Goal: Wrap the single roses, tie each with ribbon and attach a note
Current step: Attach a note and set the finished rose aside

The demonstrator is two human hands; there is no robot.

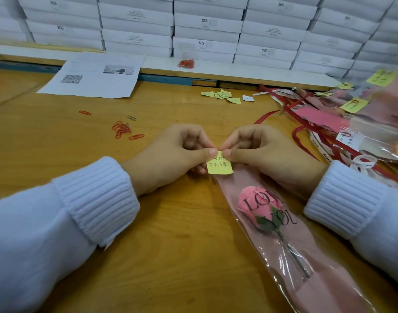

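A pink rose (254,205) lies in a clear and pink sleeve (306,263) printed "LOVE YOU", stem toward me, on the wooden table (171,245). At the sleeve's open top edge sits a small yellow note (219,166) with handwriting. My left hand (171,154) and my right hand (265,152) both pinch the note's top edge between thumb and fingers, their fingertips almost touching. Whether a clip is under the fingers is hidden.
Red paper clips (123,129) lie scattered to the left. More yellow notes (222,96) lie at the back, a printed sheet (91,75) at back left. Finished wrapped roses (374,123) and red and white ribbons (324,141) pile at the right. White boxes (204,26) are stacked behind.
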